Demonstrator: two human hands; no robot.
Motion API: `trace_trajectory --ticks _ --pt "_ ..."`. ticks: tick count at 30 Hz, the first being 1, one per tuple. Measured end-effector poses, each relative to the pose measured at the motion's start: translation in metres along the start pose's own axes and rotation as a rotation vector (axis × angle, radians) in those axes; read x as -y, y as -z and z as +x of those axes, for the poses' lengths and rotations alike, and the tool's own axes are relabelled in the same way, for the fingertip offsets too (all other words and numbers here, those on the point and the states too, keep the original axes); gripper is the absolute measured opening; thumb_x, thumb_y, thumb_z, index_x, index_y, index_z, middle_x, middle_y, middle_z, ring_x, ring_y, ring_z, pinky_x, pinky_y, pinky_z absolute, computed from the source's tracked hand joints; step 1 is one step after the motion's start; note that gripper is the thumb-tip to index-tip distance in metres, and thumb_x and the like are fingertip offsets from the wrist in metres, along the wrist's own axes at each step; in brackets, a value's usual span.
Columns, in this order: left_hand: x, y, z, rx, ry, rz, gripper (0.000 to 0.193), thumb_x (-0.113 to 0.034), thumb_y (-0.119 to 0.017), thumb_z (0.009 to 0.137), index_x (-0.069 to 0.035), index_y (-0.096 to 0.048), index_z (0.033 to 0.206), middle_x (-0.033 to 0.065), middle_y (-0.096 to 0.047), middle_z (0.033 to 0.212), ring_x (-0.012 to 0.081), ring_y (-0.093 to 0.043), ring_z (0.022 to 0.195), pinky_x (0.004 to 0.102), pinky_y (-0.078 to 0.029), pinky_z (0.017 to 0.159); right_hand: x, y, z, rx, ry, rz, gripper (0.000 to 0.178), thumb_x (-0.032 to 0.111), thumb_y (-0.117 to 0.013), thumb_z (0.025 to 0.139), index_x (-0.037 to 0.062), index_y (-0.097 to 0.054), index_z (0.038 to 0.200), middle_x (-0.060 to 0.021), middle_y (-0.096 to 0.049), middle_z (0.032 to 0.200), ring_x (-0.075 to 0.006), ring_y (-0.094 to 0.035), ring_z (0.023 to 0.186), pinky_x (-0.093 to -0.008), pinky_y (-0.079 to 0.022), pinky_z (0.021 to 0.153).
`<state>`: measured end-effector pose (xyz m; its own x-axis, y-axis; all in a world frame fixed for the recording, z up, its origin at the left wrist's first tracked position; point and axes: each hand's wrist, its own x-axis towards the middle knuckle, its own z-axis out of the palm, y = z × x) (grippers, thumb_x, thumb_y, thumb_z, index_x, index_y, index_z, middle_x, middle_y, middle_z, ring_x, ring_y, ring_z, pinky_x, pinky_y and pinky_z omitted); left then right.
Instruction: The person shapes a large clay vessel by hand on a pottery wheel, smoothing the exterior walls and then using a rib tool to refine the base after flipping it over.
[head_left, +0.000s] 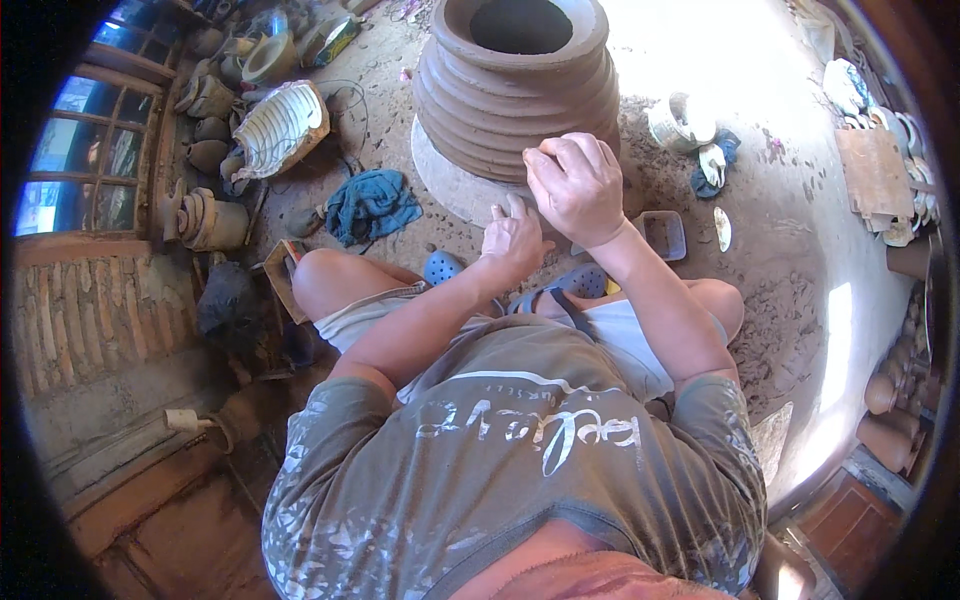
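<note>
A large ribbed clay pot (515,105) with a thick rolled rim and a dark opening stands before me on a pale round wheel disc (445,185). In front of the pot's lower right wall is my right hand (580,190), its fingers curled and pinched together. What lies inside that pinch, if anything, is hidden, and I cannot tell whether the hand touches the clay. Lower and to the left, my left hand (514,240) is at the disc's near edge. Its fingers are apart, and nothing shows in it.
A blue cloth (372,207) lies left of the disc, near a ribbed white mould (282,128). On the right are a small plastic tub (662,236), a pale oval piece (722,229) and a whitish bucket (682,122). Clay pots (888,425) line the right wall.
</note>
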<state>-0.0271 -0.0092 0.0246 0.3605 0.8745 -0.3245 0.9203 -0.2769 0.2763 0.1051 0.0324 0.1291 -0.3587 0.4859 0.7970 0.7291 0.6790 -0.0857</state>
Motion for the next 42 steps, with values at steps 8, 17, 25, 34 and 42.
trace_trajectory --ticks 8,17,25,34,42 --pt "0.016 -0.005 0.016 0.029 -0.032 -0.001 0.083 -0.054 -0.067 0.099 0.010 -0.052 0.147 0.0365 -0.051 0.145 0.0464 -0.057 0.135 0.0670 -0.033 0.120 0.004 -0.008 0.013 -0.019 0.115 -0.087 0.014 0.017 -0.071 0.076 0.0094 -0.073 0.088 -0.0022 -0.065 0.088 -0.0215 -0.064 0.088 -0.0361 -0.054 0.081" --pt "0.060 0.020 0.006 -0.032 0.045 0.119 0.049 -0.039 -0.074 0.096 -0.001 -0.071 0.128 0.0205 -0.063 0.136 0.0452 -0.057 0.132 0.0504 -0.055 0.103 0.001 -0.013 0.020 -0.020 0.149 -0.062 0.009 0.019 -0.067 0.078 0.0118 -0.070 0.082 0.0007 -0.065 0.086 -0.0188 -0.062 0.087 -0.0372 -0.049 0.084" --pt "0.129 0.056 0.021 0.123 -0.019 0.228 0.068 -0.050 -0.083 0.084 -0.001 -0.072 0.130 0.0140 -0.047 0.158 0.0327 -0.045 0.150 0.0443 -0.055 0.108 -0.014 -0.007 0.015 -0.017 0.164 -0.016 0.009 0.014 -0.068 0.077 0.0125 -0.074 0.084 0.0036 -0.067 0.091 -0.0167 -0.062 0.088 -0.0355 -0.049 0.083" --pt "0.207 0.100 0.062 0.202 -0.165 0.231 0.086 -0.040 -0.091 0.078 -0.001 -0.054 0.146 0.0175 -0.047 0.160 0.0373 -0.062 0.133 0.0446 -0.055 0.108 -0.037 0.005 0.008 0.025 0.178 0.066 0.015 0.012 -0.070 0.075 0.0114 -0.077 0.088 0.0048 -0.069 0.094 -0.0160 -0.062 0.089 -0.0348 -0.049 0.082" --pt "0.219 0.112 0.081 0.295 -0.165 0.303 0.080 -0.034 -0.092 0.077 -0.009 -0.058 0.145 0.0162 -0.060 0.149 0.0345 -0.062 0.133 0.0447 -0.055 0.107 -0.073 0.023 -0.002 0.041 0.181 0.097 0.009 0.014 -0.078 0.081 0.0130 -0.080 0.090 0.0043 -0.071 0.095 -0.0179 -0.063 0.090 -0.0361 -0.048 0.083"
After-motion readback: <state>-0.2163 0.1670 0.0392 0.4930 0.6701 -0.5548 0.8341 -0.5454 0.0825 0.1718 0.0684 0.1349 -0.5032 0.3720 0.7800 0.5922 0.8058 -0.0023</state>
